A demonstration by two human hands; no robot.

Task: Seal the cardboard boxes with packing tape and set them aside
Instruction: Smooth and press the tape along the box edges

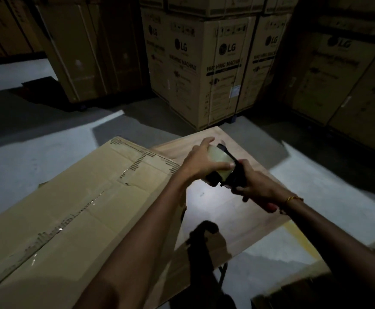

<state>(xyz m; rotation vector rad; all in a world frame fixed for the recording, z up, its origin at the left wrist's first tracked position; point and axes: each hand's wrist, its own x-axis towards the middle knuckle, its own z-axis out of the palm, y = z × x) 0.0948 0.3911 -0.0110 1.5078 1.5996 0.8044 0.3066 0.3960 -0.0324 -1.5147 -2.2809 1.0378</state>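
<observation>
Now both hands, left hand (pixel 201 161) and right hand (pixel 252 186), grip the tape gun (pixel 223 168), with the box (pixel 70 208) at eight o'clock, nearer the left.

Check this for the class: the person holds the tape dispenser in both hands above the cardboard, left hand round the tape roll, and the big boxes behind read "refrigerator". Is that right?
One detail is wrong. In the head view the big boxes read "washing machine", not "refrigerator". The rest stands: the left hand grips the tape roll, the right hand holds the tape dispenser, above the cardboard.
</observation>
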